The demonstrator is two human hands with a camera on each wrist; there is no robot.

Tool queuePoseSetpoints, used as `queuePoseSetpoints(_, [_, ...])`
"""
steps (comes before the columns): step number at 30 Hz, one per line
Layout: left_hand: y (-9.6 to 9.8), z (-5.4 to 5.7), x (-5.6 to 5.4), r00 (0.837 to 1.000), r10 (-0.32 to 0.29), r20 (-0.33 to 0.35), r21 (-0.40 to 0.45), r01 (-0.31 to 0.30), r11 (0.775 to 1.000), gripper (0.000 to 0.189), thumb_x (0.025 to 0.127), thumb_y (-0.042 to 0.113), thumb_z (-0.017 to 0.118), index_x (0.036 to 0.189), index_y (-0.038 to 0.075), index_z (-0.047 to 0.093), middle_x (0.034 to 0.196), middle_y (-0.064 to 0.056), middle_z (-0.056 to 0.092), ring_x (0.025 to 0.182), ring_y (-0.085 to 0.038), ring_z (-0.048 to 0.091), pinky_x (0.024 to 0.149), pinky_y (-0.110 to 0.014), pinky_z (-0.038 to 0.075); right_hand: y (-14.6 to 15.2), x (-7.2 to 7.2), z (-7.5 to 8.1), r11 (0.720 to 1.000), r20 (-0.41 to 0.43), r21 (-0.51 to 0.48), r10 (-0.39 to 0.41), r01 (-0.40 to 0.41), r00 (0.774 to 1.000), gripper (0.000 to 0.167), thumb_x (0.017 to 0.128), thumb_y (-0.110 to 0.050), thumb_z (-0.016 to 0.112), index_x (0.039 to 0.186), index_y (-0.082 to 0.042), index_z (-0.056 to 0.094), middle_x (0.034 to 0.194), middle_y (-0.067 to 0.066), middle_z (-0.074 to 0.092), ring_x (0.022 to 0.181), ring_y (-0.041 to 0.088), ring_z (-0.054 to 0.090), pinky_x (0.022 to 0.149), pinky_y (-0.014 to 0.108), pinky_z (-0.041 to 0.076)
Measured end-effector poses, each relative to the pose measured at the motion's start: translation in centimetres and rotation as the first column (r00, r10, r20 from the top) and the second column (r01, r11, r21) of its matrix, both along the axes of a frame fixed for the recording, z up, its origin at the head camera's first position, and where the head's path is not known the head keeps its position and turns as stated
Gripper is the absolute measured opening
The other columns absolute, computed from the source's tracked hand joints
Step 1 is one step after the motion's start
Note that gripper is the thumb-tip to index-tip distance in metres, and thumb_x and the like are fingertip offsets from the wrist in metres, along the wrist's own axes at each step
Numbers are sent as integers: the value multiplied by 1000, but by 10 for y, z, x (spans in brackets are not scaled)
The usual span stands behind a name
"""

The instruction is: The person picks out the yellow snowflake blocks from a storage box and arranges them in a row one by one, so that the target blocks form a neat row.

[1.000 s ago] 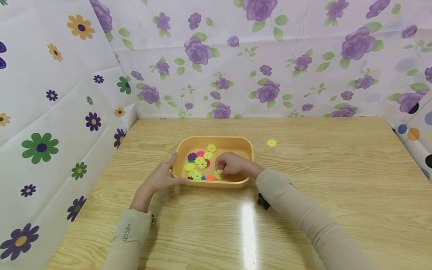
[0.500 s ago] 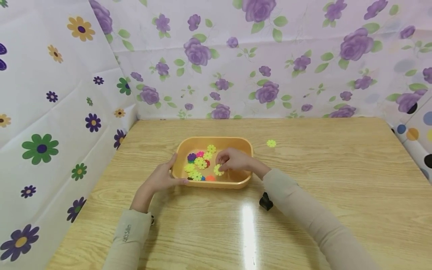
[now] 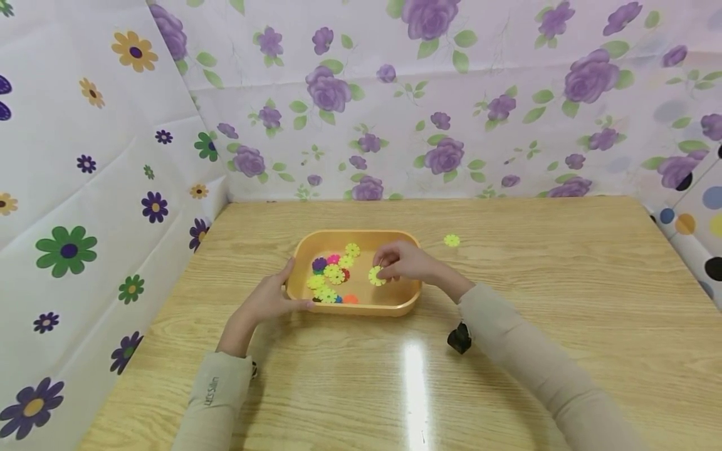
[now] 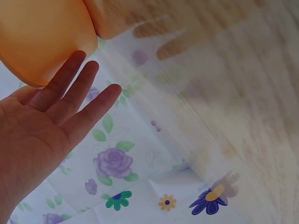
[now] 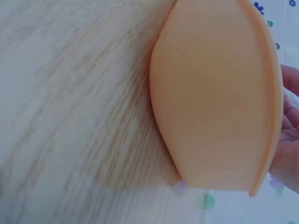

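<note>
A shallow orange plastic bin [image 3: 389, 310] stands on the table, with several notched snowflake discs in yellow, purple, pink, red, blue and orange inside, mostly on its left side. My left hand [image 3: 269, 298] rests at the bin's left end, its thumb along the front rim. In the left wrist view that hand's fingers [image 4: 74, 100] are straight and spread against the bin's outer wall. Over the bin's right half, my right hand [image 3: 407, 260] pinches a yellow snowflake disc [image 3: 376, 276]. In the right wrist view the bin's wall [image 5: 210, 93] hides the pinching fingertips partly.
One loose yellow disc [image 3: 451, 240] lies on the wooden table [image 3: 564, 282] behind and right of the bin. A black object [image 3: 459, 338] shows under the right wrist. Flower-printed cloth [image 3: 395, 125] hangs at the back and left.
The right hand has moved right and slightly back, lifting the pinched yellow disc away from the bin's front wall. The left hand stays at the bin's left end.
</note>
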State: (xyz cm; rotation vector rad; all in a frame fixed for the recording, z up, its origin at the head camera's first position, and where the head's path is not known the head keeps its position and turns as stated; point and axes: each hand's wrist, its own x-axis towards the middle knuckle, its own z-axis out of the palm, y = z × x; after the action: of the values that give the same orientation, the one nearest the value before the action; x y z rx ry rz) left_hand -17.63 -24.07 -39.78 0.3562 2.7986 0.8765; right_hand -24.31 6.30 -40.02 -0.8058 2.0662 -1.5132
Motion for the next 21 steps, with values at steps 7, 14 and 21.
queuePoseSetpoints(7, [-1,0,1,1000,-2,-3,1,2,1000,111,69,47,75,143,-5,11,133,-29,39,109,-27,50,92,-44,40,17,4,5,995,-4,23,-92,92,996,16,82,-4,65,96,2,62,73,8,64,74,43,57,60,44,48])
queuePoseSetpoints(14, [0,0,1,1000,3,0,7,-3,1000,111,69,46,75,143,-4,11,133,-29,40,107,-26,50,91,-43,40,36,3,7,984,5,7,-177,177,984,20,82,-6,66,100,2,62,77,7,64,76,40,58,60,40,49])
queuePoseSetpoints(21, [0,0,1,1000,3,2,12,-3,1000,111,69,47,75,143,-4,11,134,-29,39,112,-28,48,92,-44,39,57,-5,5,944,77,-18,-326,329,942,24,82,-5,66,103,5,61,77,5,64,67,21,59,59,30,49])
